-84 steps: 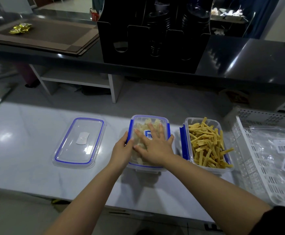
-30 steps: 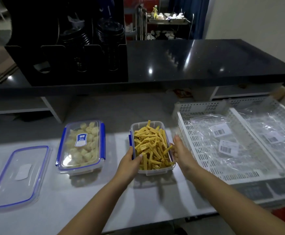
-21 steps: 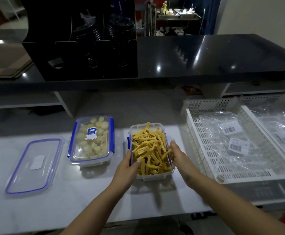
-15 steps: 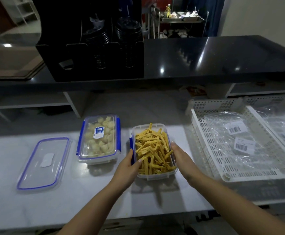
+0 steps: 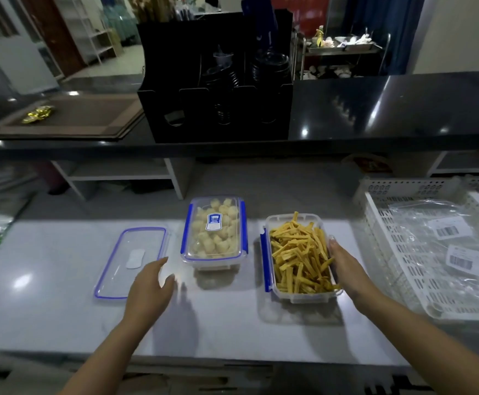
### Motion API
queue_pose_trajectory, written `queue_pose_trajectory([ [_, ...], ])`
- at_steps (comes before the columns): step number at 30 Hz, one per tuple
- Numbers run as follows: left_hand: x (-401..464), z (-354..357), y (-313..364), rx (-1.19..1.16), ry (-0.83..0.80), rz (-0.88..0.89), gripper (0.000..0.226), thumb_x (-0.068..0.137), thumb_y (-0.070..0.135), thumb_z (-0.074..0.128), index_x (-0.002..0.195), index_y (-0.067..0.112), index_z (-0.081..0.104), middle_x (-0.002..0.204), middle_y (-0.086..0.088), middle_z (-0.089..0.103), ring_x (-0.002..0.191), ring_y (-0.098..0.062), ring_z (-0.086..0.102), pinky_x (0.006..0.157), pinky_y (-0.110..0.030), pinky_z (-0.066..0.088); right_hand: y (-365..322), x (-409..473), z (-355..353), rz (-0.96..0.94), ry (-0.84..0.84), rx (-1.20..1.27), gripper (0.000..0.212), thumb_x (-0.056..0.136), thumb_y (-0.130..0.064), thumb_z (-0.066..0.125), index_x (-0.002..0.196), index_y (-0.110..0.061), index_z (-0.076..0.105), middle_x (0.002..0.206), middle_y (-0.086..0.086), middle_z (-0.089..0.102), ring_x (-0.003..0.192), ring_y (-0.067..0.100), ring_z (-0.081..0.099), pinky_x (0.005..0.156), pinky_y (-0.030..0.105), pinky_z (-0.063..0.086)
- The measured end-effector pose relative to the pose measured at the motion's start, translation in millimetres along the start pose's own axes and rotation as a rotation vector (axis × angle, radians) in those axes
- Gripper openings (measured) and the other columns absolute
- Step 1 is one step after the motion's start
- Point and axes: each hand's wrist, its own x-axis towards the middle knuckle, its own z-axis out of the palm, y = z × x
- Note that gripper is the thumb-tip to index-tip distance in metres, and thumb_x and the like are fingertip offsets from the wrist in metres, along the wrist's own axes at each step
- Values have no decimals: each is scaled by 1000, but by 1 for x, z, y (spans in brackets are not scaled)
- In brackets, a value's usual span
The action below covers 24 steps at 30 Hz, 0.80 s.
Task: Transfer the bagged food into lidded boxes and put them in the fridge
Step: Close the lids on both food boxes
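Loose lid [image 5: 131,262] just left of spread, empty left hand [image 5: 150,285]; long axis front-to-back. Right hand [image 5: 343,266] steadying open box [image 5: 301,259].

I see a black organizer [image 5: 215,109] holding stacked dark lids on the glossy black counter [image 5: 389,109], with brown placemats [image 5: 70,116] to its left bearing a gold wrapper [image 5: 37,114]; a metal cart [image 5: 343,49] of dishes stands behind

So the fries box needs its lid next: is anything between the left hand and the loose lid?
Nothing visible. The left hand hovers at the loose lid's near right corner, with only bare counter there. The closed box sits further right.
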Motion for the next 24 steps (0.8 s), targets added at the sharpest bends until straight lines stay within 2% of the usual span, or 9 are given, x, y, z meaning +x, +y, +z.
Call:
queue_pose_trajectory([
  [3, 1, 0, -31, 136, 6, 62, 49, 88, 12, 66, 135, 6, 53, 134, -13, 58, 124, -30, 52, 104, -43, 42, 1, 1, 1, 27, 15, 13, 57, 97, -65, 24, 131, -34, 58, 130, -2, 61, 119, 17, 56, 108, 45, 40],
  [6, 4, 6, -47, 224, -41, -35, 56, 91, 23, 64, 140, 3, 45, 142, -16, 50, 131, -32, 46, 109, -43, 38, 0, 2, 3, 47, 22, 11, 58, 95, -68, 25, 131, -36, 58, 130, -3, 61, 122, 18, 54, 110, 47, 38],
  [10, 6, 12, -52, 356, -83, -97, 49, 97, 36, 51, 133, 4, 45, 137, -15, 51, 124, -29, 49, 107, -43, 40, 0, 1, 4, 48, 10, 17, 59, 95, -68, 23, 133, -36, 56, 132, -2, 60, 122, 18, 54, 110, 47, 39],
  [13, 5, 15, -57, 497, -90, -26, 44, 102, 28, 41, 137, 3, 42, 144, -15, 45, 132, -27, 43, 111, -39, 34, -1, 0, 5, 52, 6, 36, 58, 96, -67, 22, 131, -37, 57, 130, -4, 61, 121, 18, 55, 110, 46, 39],
  [17, 2, 17, -54, 645, -122, -17, 49, 103, 23, 41, 147, 5, 31, 154, -13, 33, 143, -25, 31, 113, -30, 33, -1, 0, 6, 61, 14, 37, 58, 96, -67, 23, 130, -36, 58, 129, -3, 62, 120, 18, 56, 109, 46, 40],
  [19, 3, 13, -46, 588, -63, -42, 42, 101, 16, 43, 140, 1, 38, 142, -18, 48, 132, -29, 46, 103, -34, 43, -2, -1, 6, 68, 16, 36, 60, 95, -69, 23, 130, -35, 58, 129, -3, 62, 120, 18, 56, 109, 46, 40],
  [20, 4, 8, -40, 529, -7, -44, 33, 101, 14, 42, 131, 0, 46, 129, -21, 58, 119, -32, 56, 93, -39, 48, -3, -1, 7, 69, 20, 33, 60, 95, -69, 23, 131, -35, 57, 130, -2, 61, 121, 18, 55, 109, 46, 40],
  [22, 7, -3, -27, 429, 104, -47, 24, 102, 17, 37, 112, 3, 54, 104, -21, 66, 94, -38, 63, 74, -44, 48, -5, -2, 7, 69, 18, 37, 60, 95, -68, 23, 131, -35, 57, 130, -3, 61, 120, 17, 55, 108, 43, 40],
  [24, 10, -14, -13, 376, 192, -45, 26, 102, 23, 34, 106, 7, 55, 93, -23, 66, 82, -43, 63, 65, -40, 42, -7, -4, 7, 56, 8, 40, 58, 96, -67, 22, 130, -35, 57, 130, -2, 61, 120, 17, 55, 108, 44, 40],
])
